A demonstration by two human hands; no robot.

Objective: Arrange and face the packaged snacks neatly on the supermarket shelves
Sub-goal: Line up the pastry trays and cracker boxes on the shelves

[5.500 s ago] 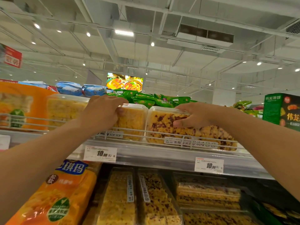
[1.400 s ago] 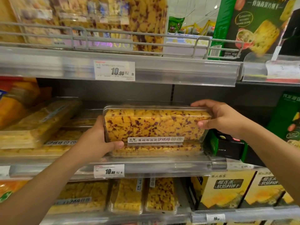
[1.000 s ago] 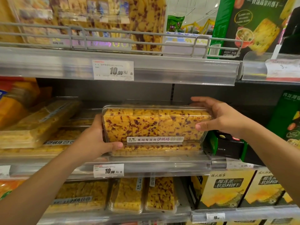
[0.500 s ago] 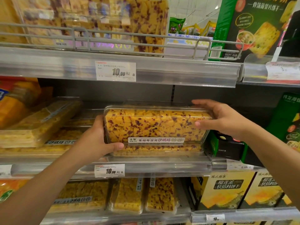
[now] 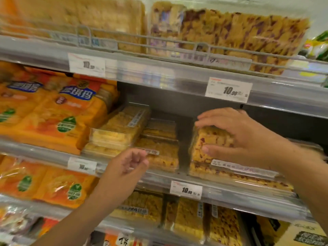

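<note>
A clear plastic box of yellow snack squares with red bits [image 5: 198, 148] lies on the middle shelf, on top of a similar box [image 5: 236, 177]. My right hand [image 5: 237, 137] grips the upper box at its left end, fingers over the top and thumb on the front face. My left hand [image 5: 127, 166] hovers in front of the shelf edge with loosely curled fingers and holds nothing. Just beyond it sit clear boxes of plain yellow squares [image 5: 159, 155]. A tilted box [image 5: 120, 130] lies skewed on the stack to their left.
Orange snack bags [image 5: 58, 112] fill the left of the middle shelf and the shelf below. The top shelf [image 5: 159, 75] carries large clear boxes behind a wire rail. Price tags [image 5: 229, 90] hang on the shelf edges. More boxes stand upright on the lower shelf [image 5: 188, 222].
The view has swung left. My left hand has let go of the box and dropped away to the left. My right hand has shifted to the box's left end.
</note>
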